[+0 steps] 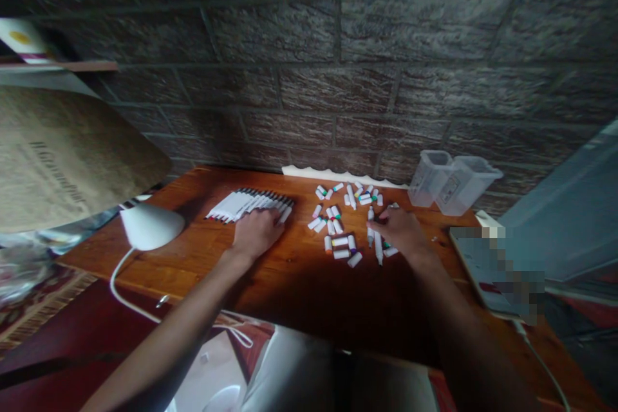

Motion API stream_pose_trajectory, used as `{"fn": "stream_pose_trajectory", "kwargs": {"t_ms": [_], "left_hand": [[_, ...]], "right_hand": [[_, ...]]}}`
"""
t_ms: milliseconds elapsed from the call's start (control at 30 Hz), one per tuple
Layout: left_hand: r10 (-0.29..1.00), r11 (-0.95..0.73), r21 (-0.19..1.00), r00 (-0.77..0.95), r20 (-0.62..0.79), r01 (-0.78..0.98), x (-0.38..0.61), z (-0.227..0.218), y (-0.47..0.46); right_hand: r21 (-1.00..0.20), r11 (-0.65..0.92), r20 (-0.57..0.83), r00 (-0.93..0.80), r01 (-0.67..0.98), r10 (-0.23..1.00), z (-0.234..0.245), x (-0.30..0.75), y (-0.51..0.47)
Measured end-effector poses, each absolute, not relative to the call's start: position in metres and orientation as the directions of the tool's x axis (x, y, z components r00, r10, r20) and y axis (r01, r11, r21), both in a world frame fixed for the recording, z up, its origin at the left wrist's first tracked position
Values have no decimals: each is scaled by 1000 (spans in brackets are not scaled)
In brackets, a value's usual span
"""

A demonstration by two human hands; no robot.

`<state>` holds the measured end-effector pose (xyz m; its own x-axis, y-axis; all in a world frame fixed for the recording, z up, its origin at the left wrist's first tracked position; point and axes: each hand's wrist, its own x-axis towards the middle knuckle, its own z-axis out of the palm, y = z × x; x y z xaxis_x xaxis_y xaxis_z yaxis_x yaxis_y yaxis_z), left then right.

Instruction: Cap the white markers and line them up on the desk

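My left hand (pixel 257 232) rests at the near right end of a neat row of white markers (pixel 236 204) with dark tips. Its fingers lie spread across the last few, touching them without lifting any. On the right, my right hand (pixel 403 230) pinches a grey-white marker (pixel 371 235) between thumb and fingers, holding it roughly upright in view. Just beside it a capless marker (pixel 378 250) lies on the table with its dark tip towards me. Many short white caps (pixel 340 241) with coloured ends lie scattered between my hands, and some are partly hidden behind my right hand.
Two clear plastic containers (pixel 456 187) stand at the back right by the brick wall. A tablet-like device (pixel 477 264) with a cable lies at the right edge. A lamp with a white base (pixel 152 226) and brown shade (pixel 72 161) stands at the left.
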<state>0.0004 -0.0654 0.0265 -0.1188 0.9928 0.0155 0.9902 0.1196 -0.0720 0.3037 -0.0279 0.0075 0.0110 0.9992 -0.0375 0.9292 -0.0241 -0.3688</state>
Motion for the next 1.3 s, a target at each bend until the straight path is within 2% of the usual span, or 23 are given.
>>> {"fn": "stream_pose_trajectory", "kwargs": {"t_ms": [167, 267, 333, 433, 500, 600, 767, 1033, 1133, 1200, 1300], "left_hand": [[990, 121, 16, -122, 67, 993, -9, 17, -59], [989, 26, 177, -51, 137, 984, -9, 13, -56], [984, -110, 391, 43, 175, 914, 0, 11, -55], [954, -294, 733, 239, 183, 614, 24, 10, -56], [929, -301, 867, 328, 172, 397, 42, 12, -56], [924, -204, 960, 361, 124, 191, 65, 17, -56], [906, -67, 997, 421, 43, 42, 79, 19, -56], [894, -99, 995, 438, 91, -6, 74, 17, -58], [869, -155, 986, 483, 106, 62, 70, 26, -56], [875, -266, 951, 454, 169, 158, 61, 32, -55], [871, -471, 773, 364, 331, 425, 34, 36, -56]], "right_hand": [[-330, -19, -35, 8, 944, 999, 3, 280, -34], [-369, 7, -22, -16, 929, 1000, 2, 274, -34], [-499, 56, -2, -66, 865, 998, 3, 276, -34], [-775, 155, 46, -190, 613, 981, 8, 281, -34], [-903, 147, 37, -268, 405, 963, 13, 282, -37], [-978, 33, -46, -366, 207, 929, 16, 278, -42], [-993, -63, -102, -442, 100, 891, 11, 270, -45], [-993, -121, -114, -476, 16, 872, 17, 270, -49], [-987, -150, -111, -441, -55, 891, 17, 273, -47], [-980, -153, -94, -378, -128, 921, 16, 277, -43], [-958, -178, -111, -282, -224, 953, 14, 282, -37]]}}
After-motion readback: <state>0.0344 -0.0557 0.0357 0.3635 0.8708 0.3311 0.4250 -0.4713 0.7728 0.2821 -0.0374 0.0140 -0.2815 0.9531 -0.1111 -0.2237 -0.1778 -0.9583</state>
